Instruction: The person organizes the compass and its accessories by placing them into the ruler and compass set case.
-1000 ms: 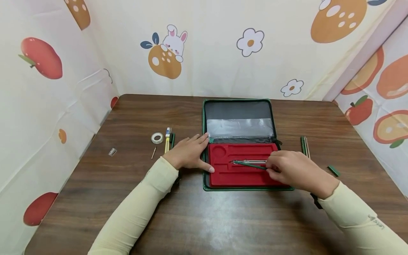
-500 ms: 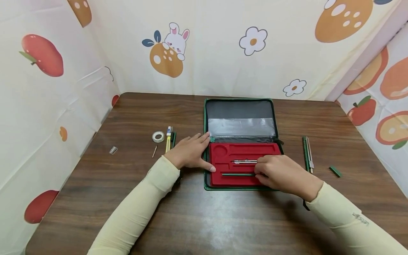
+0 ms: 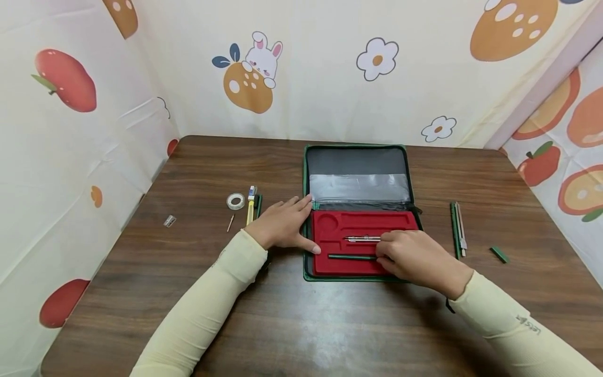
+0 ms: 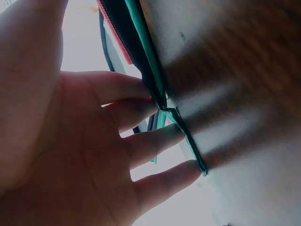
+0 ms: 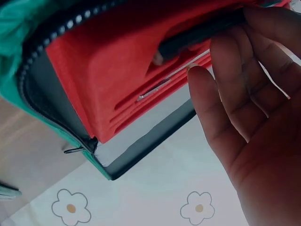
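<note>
Lying lengthwise along the lowest long slot of the red tray, the green pencil has its long axis running left to right, roughly parallel to the tray's near edge. The right hand is the nearer of the two: it pinches the pencil between thumb and fingers, with one length projecting leftward and, in the right wrist view, a dark end extending past the fingers on the opposite side. That view is dim, so whether the pencil is fully seated in the slot cannot be told. A silver compass occupies the slot just beyond, partly covered by the same hand. The tray sits in the near half of the unfolded case. The left hand, fingers spread wide and gripping nothing, touches the case's left edge. Left of it on the table are a tape roll and a sharpener; beyond the right hand, a green block.
</note>
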Demonstrator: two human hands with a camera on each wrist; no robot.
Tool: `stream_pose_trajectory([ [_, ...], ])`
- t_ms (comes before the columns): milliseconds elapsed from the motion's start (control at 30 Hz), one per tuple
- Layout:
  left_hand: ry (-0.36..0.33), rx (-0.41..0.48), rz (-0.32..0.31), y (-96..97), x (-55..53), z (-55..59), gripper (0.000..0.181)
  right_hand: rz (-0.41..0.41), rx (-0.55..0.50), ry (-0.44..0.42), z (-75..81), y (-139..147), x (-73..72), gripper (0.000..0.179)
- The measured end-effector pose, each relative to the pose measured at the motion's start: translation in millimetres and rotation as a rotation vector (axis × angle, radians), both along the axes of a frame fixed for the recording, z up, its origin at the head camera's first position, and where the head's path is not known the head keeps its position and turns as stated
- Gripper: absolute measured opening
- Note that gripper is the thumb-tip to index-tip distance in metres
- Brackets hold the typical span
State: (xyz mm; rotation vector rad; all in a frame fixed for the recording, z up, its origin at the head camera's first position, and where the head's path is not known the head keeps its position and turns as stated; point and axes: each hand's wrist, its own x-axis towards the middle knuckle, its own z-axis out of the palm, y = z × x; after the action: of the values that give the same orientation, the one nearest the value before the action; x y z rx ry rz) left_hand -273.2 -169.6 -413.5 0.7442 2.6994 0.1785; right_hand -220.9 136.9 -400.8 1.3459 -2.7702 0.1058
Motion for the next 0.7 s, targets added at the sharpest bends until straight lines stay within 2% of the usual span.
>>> stream_pose_trajectory([
  [267,-0.004,-0.006,-0.004,0.1,-0.6,0.0,0.113,-0.031,-0.031,0.074,-5.6,0,0.7,0.024],
  [500,-0.002,-0.014,-0.007,-0.6,-1.4,-0.6,0.114,-0.039,-0.087,0.112,-8.3,5,2.1,0.014],
  [700,0.007,-0.017,-0.019,-0.3,-1.1,-0.2,0.114,-0.081,-0.16,0.172,5.2,27,-3.6,0.014],
])
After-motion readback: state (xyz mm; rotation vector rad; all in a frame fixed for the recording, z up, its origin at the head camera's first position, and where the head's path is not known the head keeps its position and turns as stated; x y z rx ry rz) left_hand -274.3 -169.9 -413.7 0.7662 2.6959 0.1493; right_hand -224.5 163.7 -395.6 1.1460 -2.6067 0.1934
